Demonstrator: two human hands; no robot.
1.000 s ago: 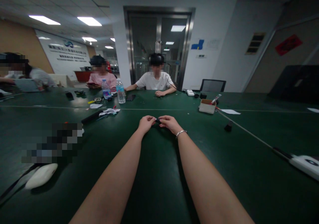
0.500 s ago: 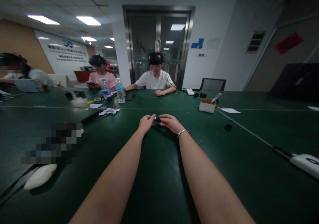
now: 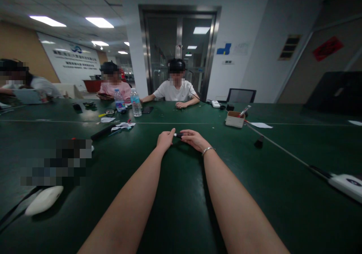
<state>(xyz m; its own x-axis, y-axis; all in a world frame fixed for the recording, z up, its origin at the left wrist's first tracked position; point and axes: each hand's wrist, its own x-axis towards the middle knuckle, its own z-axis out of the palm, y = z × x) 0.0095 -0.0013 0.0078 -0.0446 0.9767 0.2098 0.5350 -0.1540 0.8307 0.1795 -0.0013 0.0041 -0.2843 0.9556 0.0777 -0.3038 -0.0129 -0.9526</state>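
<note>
Both my hands meet over the middle of the dark green table (image 3: 181,193), pinching a small black and silver stick-like object (image 3: 178,135). Its silver end lies at the fingertips of my left hand (image 3: 165,139), whose thumb points up. The black end sits between the thumb and fingers of my right hand (image 3: 194,139), with a silver bracelet (image 3: 208,150) on that wrist. The object is held roughly level. It is too small for me to tell its exact kind, and my fingers cover both of its ends.
Two water bottles (image 3: 136,103) stand at the far left, near paper scraps (image 3: 123,126). A small box (image 3: 235,120) holding a pen-like item and a black brush-like piece (image 3: 258,142) are to the right. A white power strip (image 3: 346,185) lies far right. Several people sit opposite.
The left hand's thumb has lifted and straightened, and more of the silver end shows between my hands. The right hand has hardly moved.
</note>
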